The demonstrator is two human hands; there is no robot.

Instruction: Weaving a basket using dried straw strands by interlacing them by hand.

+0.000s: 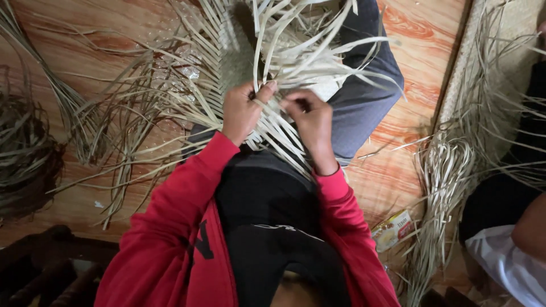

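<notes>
My left hand (242, 111) and right hand (310, 122) both pinch pale palm-leaf strips (296, 51) at the woven mat's (236, 57) near edge. Loose strips crowd the far side. Open wooden floor (74, 57) lies left.

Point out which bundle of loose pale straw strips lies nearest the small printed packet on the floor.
The looped bundle of pale strips at the right, just above the small printed packet; the darker bundle lies far left.

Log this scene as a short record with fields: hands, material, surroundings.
left hand: pinching pale flat strips, one strip across the fingers
right hand: closed on the same strips, close beside the left
woven piece: on the lap, loose ends fanning outward
floor: orange wood-pattern
strip bundle: lying at right
small packet: on the floor near the right sleeve
</notes>
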